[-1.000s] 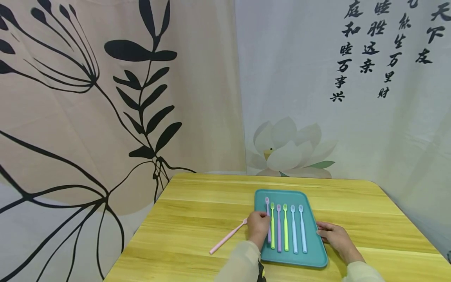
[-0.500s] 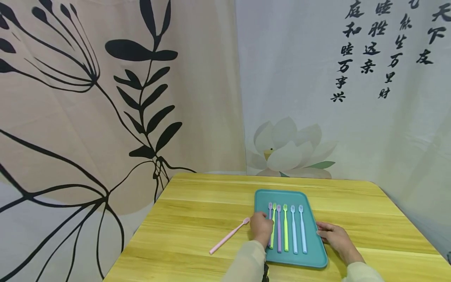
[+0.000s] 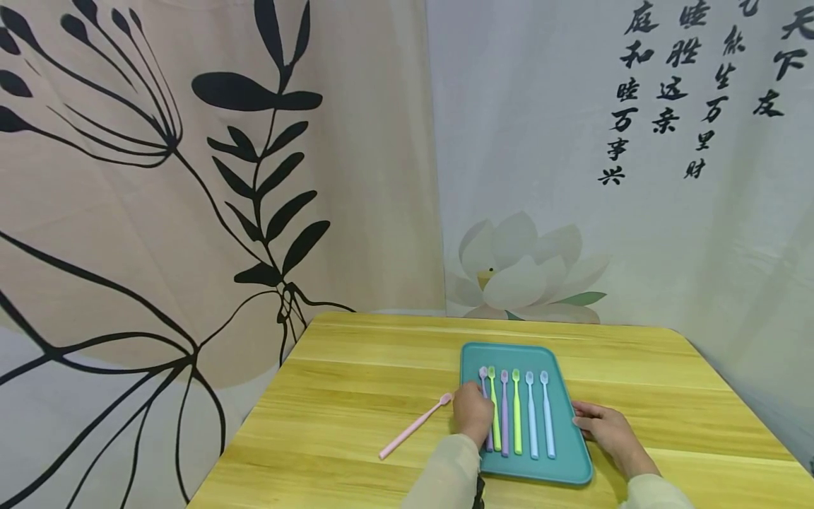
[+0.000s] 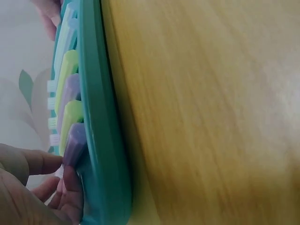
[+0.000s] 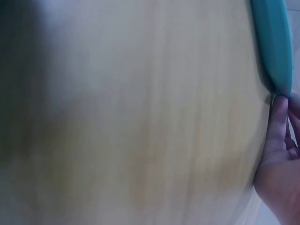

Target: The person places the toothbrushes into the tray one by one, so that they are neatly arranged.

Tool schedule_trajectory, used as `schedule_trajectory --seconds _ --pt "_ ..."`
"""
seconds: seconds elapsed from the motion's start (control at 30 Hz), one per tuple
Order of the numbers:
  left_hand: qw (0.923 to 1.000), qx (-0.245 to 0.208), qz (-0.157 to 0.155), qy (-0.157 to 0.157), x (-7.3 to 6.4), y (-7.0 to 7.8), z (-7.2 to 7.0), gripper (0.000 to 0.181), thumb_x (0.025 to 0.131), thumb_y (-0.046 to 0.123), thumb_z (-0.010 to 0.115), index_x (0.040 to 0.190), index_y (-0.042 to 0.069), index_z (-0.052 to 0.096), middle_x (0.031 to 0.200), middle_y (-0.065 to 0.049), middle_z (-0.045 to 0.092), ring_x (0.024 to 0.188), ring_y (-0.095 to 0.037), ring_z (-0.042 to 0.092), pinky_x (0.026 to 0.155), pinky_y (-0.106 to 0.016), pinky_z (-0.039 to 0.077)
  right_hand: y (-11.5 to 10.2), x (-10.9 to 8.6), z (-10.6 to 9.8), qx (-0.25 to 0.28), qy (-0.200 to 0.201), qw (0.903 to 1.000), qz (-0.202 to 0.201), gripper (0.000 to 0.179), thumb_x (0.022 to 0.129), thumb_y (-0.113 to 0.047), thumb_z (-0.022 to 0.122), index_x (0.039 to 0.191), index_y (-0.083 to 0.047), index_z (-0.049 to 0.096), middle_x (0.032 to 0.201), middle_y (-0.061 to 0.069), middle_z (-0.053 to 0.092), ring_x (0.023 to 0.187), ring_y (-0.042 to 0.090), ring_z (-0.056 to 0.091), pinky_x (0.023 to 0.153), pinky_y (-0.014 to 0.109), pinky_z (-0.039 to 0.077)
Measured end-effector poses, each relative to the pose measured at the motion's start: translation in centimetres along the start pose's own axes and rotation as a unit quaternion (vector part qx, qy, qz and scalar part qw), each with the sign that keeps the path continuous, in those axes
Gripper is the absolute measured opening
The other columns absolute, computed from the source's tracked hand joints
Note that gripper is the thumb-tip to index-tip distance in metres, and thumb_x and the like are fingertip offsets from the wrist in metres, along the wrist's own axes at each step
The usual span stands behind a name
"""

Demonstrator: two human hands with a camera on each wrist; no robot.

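Note:
My left hand [image 3: 473, 415] pinches a purple toothbrush [image 3: 488, 444] at the left end of a row on a teal tray [image 3: 566, 470]. In the left wrist view, thumb and fingertips meet at the side of its purple handle [image 4: 76, 139]. The brush leans slightly, its head [image 3: 483, 372] tipped left of its handle. Beside it lie a green toothbrush [image 3: 494, 410], another purple one [image 3: 504, 417], a second green one [image 3: 516, 417] and two blue ones [image 3: 531, 417]. At the tray's right rim, my right hand [image 3: 613, 435] holds the edge between thumb and fingers.
A pink toothbrush [image 3: 412, 430] lies slantwise on the wooden table [image 3: 343, 375], left of the tray, its head close to my left hand. Behind the table hangs a printed cloth [image 3: 381, 177] with plants and writing.
The left-end purple toothbrush has slid nearer, level with the row; its head swung right, then back left. My left hand moved slightly right with it. The right hand stays at the rim.

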State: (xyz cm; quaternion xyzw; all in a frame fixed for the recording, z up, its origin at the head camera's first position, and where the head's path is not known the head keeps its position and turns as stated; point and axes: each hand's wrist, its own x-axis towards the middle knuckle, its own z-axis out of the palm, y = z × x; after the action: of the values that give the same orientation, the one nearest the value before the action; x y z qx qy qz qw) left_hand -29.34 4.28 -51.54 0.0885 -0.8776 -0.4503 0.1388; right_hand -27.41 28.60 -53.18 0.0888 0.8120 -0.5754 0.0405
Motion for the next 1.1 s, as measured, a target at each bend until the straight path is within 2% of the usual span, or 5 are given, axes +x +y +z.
schedule_trajectory --seconds 0.27,0.57,0.73,0.87,1.1 --pt "0.9999 -0.002 0.013 -0.002 0.2 0.5 -1.2 0.014 0.075 -0.01 0.063 0.085 0.0 0.069 0.073 -0.005 0.061 0.065 -0.018 0.055 0.059 -0.034 0.051 0.1 0.2 0.0 0.005 0.002 1.0 -0.007 0.051 0.093 -0.005 0.064 0.138 0.013 0.048 0.118 0.022 0.063 0.093 0.014 0.063 0.075 0.03 0.056" --pt "0.9998 -0.008 0.02 -0.001 0.8 0.2 -1.6 0.021 0.074 -0.007 0.069 0.095 -0.003 0.072 0.086 -0.012 0.069 0.075 -0.023 0.062 0.069 -0.038 0.056 0.1 0.0 0.0 0.008 0.004 0.9998 -0.017 0.05 0.092 -0.003 0.064 0.137 0.014 0.049 0.118 0.022 0.063 0.091 0.01 0.061 0.074 0.027 0.055" --pt "0.9998 -0.014 0.013 -0.011 1.7 0.2 -2.1 0.023 0.073 -0.004 0.074 0.096 0.0 0.073 0.087 -0.012 0.069 0.077 -0.023 0.061 0.068 -0.037 0.055 0.2 0.1 0.0 0.012 0.002 0.9998 -0.014 0.051 0.093 -0.004 0.065 0.137 0.013 0.049 0.119 0.023 0.063 0.092 0.011 0.062 0.075 0.029 0.056" --pt "0.9996 -0.01 0.024 -0.012 2.4 0.1 -2.9 0.023 0.073 -0.001 0.074 0.096 0.002 0.073 0.088 -0.011 0.07 0.076 -0.023 0.062 0.065 -0.037 0.055 0.1 0.1 0.0 0.014 0.001 0.9998 -0.01 0.05 0.093 -0.003 0.065 0.138 0.013 0.049 0.12 0.023 0.063 0.091 0.011 0.063 0.075 0.029 0.056" --pt "0.9991 -0.008 0.022 -0.035 3.5 -0.5 -4.7 0.026 0.078 0.004 0.072 0.104 0.003 0.073 0.082 -0.005 0.068 0.064 -0.016 0.057 0.055 -0.032 0.048 0.2 0.1 0.0 0.004 0.001 0.9999 -0.012 0.051 0.093 -0.005 0.065 0.138 0.013 0.048 0.121 0.024 0.062 0.094 0.013 0.063 0.076 0.03 0.056"
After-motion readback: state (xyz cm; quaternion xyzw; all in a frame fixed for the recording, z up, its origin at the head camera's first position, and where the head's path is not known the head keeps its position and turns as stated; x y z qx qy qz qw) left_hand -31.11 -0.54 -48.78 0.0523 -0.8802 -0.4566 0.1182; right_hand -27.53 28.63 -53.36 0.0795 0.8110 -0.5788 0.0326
